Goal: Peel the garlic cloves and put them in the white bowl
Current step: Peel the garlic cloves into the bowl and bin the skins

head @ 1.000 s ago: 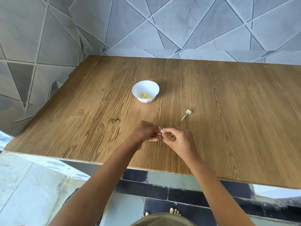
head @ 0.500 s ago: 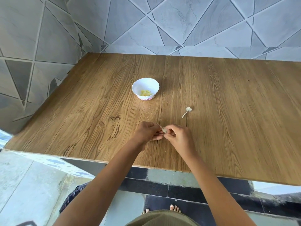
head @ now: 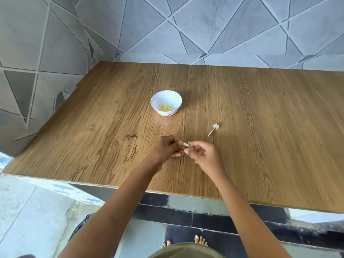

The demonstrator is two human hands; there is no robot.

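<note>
Where the wood-grain bench [head: 93,146] ends at its near edge, both arms cross it. The left hand [head: 167,148] and right hand [head: 203,155] pinch a small pale garlic clove [head: 185,144] between them, with open board on either side. Farther right lies a dry garlic stalk [head: 214,129]. Beyond, the white scalloped bowl [head: 178,101] holds yellowish peeled cloves [head: 166,108], well short of the grey tiled wall [head: 204,25].

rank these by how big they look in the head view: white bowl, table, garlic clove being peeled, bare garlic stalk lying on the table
1. table
2. white bowl
3. garlic stalk
4. garlic clove, though it is only partly visible, so its place below the stalk is unsure
</note>
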